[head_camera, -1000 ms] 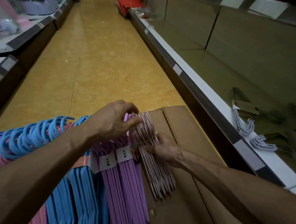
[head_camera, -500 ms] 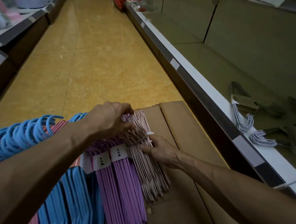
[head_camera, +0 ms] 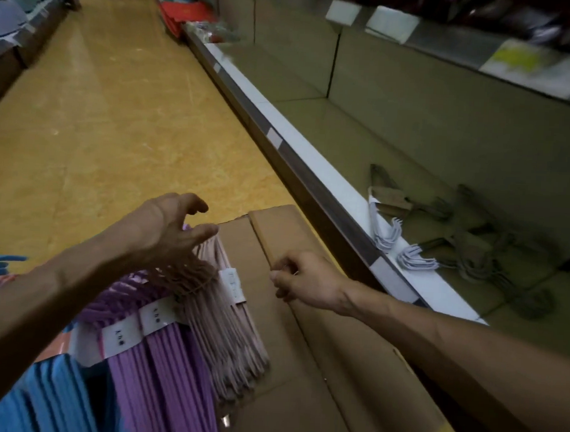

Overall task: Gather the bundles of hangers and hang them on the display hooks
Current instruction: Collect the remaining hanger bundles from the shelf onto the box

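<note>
Head view: pink hanger bundle [head_camera: 225,315] lies on cardboard box [head_camera: 302,365] beside purple ones, left hand [head_camera: 173,233] spread above, right hand [head_camera: 303,279] curled, contents unclear; looks light, stiff, grab near banded hooks.

Flat brown cardboard box [head_camera: 318,366] as the carrier, flaps closed, a seam running lengthwise down its top. Lying straight on the cardboard, at its left part: pale pink bundle of thin hangers [head_camera: 228,328], banded with a white paper label. Just left of that pink bundle, touching it: purple hanger bundles [head_camera: 166,381], also white-labelled. Further left again: blue hanger bundles [head_camera: 53,398]. Under the box: yellow-orange shop floor [head_camera: 116,124]. Right of the box: low olive shelf [head_camera: 363,147] bearing white-hooked hangers [head_camera: 388,231].
</note>
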{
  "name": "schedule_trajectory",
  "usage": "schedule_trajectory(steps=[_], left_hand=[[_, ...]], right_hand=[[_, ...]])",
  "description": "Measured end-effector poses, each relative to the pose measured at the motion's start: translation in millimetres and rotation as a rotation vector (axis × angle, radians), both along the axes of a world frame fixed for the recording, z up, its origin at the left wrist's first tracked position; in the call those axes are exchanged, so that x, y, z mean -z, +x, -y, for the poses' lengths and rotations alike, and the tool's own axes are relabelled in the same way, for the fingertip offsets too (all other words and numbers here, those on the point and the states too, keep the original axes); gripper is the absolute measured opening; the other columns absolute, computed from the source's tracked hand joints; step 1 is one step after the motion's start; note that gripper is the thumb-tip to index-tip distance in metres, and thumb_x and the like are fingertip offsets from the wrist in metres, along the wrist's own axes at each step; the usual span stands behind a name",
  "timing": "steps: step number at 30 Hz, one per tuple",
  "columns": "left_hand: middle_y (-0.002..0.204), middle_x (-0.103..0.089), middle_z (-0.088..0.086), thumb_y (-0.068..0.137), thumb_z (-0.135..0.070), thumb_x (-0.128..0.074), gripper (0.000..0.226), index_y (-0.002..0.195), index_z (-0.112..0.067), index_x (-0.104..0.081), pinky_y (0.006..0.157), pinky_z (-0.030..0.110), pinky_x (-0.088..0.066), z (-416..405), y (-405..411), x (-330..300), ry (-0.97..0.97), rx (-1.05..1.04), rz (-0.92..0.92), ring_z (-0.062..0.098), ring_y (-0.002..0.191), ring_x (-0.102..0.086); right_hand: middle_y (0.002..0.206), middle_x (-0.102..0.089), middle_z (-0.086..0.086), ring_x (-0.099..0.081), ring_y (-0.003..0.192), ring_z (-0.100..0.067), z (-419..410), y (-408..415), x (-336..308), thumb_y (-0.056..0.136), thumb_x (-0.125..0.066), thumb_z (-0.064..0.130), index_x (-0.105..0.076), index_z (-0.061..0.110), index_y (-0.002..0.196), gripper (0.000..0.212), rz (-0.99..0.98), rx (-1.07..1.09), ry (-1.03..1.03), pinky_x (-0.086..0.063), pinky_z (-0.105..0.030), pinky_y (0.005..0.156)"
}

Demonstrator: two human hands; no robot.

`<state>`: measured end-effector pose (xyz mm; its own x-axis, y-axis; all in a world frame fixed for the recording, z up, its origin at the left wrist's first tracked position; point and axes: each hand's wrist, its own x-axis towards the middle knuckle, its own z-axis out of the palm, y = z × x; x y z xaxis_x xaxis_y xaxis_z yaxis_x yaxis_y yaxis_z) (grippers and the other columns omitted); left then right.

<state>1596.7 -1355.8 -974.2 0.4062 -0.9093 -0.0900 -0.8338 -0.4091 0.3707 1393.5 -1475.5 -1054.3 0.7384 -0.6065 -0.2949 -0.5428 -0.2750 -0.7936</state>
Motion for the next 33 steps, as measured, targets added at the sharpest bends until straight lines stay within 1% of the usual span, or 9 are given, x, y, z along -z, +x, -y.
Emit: schedule_trajectory(steps=[6,12,15,18,20,24,28,30,33], left_hand=[[0.113,-0.066,-0.006,0.096,-0.04,-0.057,0.029,0.118,-0.024,-0.067,0.085,0.029,-0.044,32.4,-42.9,-11.6,-0.275,-0.019,-0.291,0.013,0.108,-0.06],[0.109,-0.069,-0.007,0.097,-0.035,-0.057,0.023,0.118,-0.03,-0.064,0.095,0.044,-0.054,64.9,-85.2,-8.6,-0.395,0.002,-0.496,0.011,0.099,-0.068],[0.11,-0.068,-0.004,0.098,-0.029,-0.057,0.024,0.121,-0.025,-0.062,0.089,0.038,-0.057,79.6,-101.6,-10.1,-0.479,-0.007,-0.574,0.01,0.096,-0.069],[0.11,-0.068,-0.002,0.099,-0.026,-0.056,0.026,0.125,-0.024,-0.06,0.083,0.03,-0.057,89.9,-112.1,-11.4,-0.549,-0.025,-0.645,0.009,0.095,-0.07],[0.109,-0.068,-0.002,0.099,-0.025,-0.056,0.027,0.125,-0.023,-0.06,0.081,0.029,-0.058,94.6,-117.4,-9.7,-0.572,-0.032,-0.669,0.009,0.094,-0.07],[0.107,-0.067,-0.004,0.099,-0.025,-0.056,0.025,0.124,-0.026,-0.06,0.08,0.029,-0.058,99.2,-122.8,-1.6,-0.551,-0.019,-0.648,0.008,0.093,-0.07],[0.106,-0.067,-0.006,0.099,-0.023,-0.056,0.026,0.124,-0.027,-0.059,0.082,0.032,-0.058,98.8,-122.9,7.2,-0.492,0.015,-0.598,0.008,0.093,-0.069],[0.105,-0.067,-0.007,0.099,-0.023,-0.056,0.026,0.124,-0.028,-0.059,0.083,0.033,-0.058,98.4,-121.7,10.9,-0.461,0.028,-0.579,0.007,0.093,-0.069],[0.104,-0.066,-0.008,0.098,-0.025,-0.055,0.025,0.123,-0.031,-0.058,0.083,0.032,-0.058,97.6,-119.5,15.4,-0.437,0.042,-0.558,0.005,0.092,-0.068]], right_hand=[[0.088,-0.069,-0.008,-0.069,0.071,-0.01,38.4,-63.1,-30.6,0.101,-0.056,0.018,-0.063,0.004,0.106,0.016,0.063,0.154,-0.039,-0.06,-0.026,0.066],[0.083,-0.067,-0.013,-0.067,0.071,-0.017,70.3,-109.4,-45.5,0.101,-0.054,0.012,-0.062,0.0,0.104,0.015,0.129,0.349,-0.01,-0.061,-0.041,0.076],[0.086,-0.068,-0.015,-0.067,0.073,-0.02,85.6,-120.2,-46.3,0.1,-0.055,0.016,-0.063,0.003,0.101,0.015,0.104,0.45,-0.033,-0.06,-0.044,0.076],[0.073,-0.064,-0.012,-0.063,0.065,-0.023,108.5,-124.4,-39.5,0.099,-0.058,0.021,-0.067,0.002,0.088,0.024,0.051,0.559,-0.113,-0.06,-0.04,0.067],[0.063,-0.058,-0.005,-0.057,0.056,-0.018,123.4,-125.1,-35.8,0.098,-0.058,0.025,-0.065,0.009,0.077,0.027,-0.018,0.563,-0.157,-0.051,-0.032,0.056],[0.075,-0.054,-0.001,-0.051,0.069,-0.014,144.2,-118.0,-31.1,0.099,-0.055,0.032,-0.055,0.019,0.079,0.023,-0.1,0.524,-0.076,-0.04,-0.025,0.06],[0.079,-0.065,-0.009,-0.06,0.071,-0.018,155.5,-102.3,-22.6,0.095,-0.064,0.025,-0.062,0.01,0.094,0.015,-0.165,0.522,-0.014,-0.053,-0.033,0.075],[0.073,-0.063,-0.01,-0.059,0.061,-0.018,157.0,-95.5,-21.2,0.094,-0.063,0.013,-0.061,0.002,0.097,0.012,-0.205,0.574,0.021,-0.053,-0.031,0.065],[0.072,-0.049,-0.006,-0.045,0.058,-0.015,158.5,-87.8,-25.9,0.094,-0.051,0.004,-0.054,0.008,0.087,0.009,-0.159,0.663,0.111,-0.038,-0.024,0.05]])
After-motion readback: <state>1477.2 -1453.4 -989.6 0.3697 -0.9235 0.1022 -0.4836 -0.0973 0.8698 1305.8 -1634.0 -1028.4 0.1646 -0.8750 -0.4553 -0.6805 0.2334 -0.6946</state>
